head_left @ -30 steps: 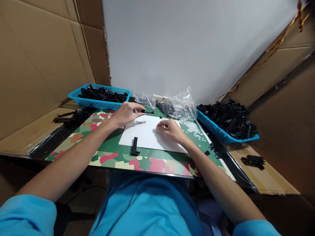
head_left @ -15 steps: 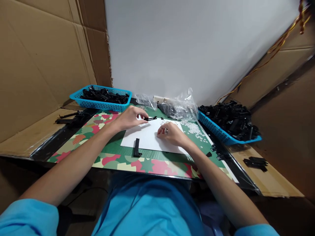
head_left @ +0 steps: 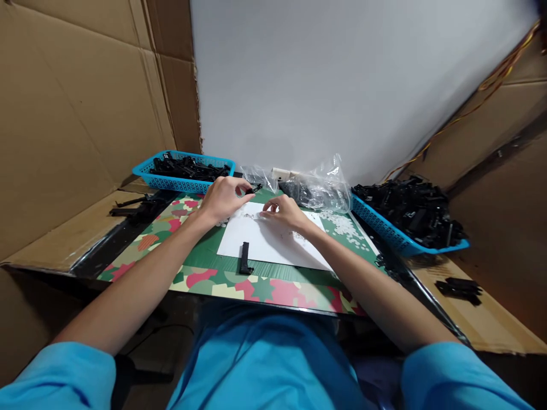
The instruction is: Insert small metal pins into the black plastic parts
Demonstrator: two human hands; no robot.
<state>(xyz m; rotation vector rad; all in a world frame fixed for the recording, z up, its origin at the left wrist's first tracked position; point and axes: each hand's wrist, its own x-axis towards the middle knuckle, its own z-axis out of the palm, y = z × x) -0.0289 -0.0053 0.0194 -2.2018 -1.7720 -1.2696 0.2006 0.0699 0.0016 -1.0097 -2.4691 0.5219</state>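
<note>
My left hand (head_left: 224,199), over the far left of the white sheet (head_left: 233,242), pinches a small black plastic part (head_left: 255,189) between thumb and fingers. Beside it, my right hand (head_left: 288,214) is low over the sheet with its fingers curled together; whatever its fingertips may hold is too small to make out. Tiny bits (head_left: 250,216) lie scattered on the paper between the hands, and more show by the right wrist. Close to the sheet's near edge rests a long black plastic piece (head_left: 245,259) with a foot at its lower end.
Blue baskets heaped with black parts stand at the back left (head_left: 160,181) and right (head_left: 384,228). Clear plastic bags (head_left: 329,185) sit along the wall. White discs (head_left: 342,225) are spread right of the sheet. Loose black parts lie on the cardboard at left (head_left: 132,206) and right (head_left: 459,289).
My right hand has moved left and forward, closer to my left hand. The left hand, still with the black part, has risen a little toward the wall. The view has shifted slightly.
</note>
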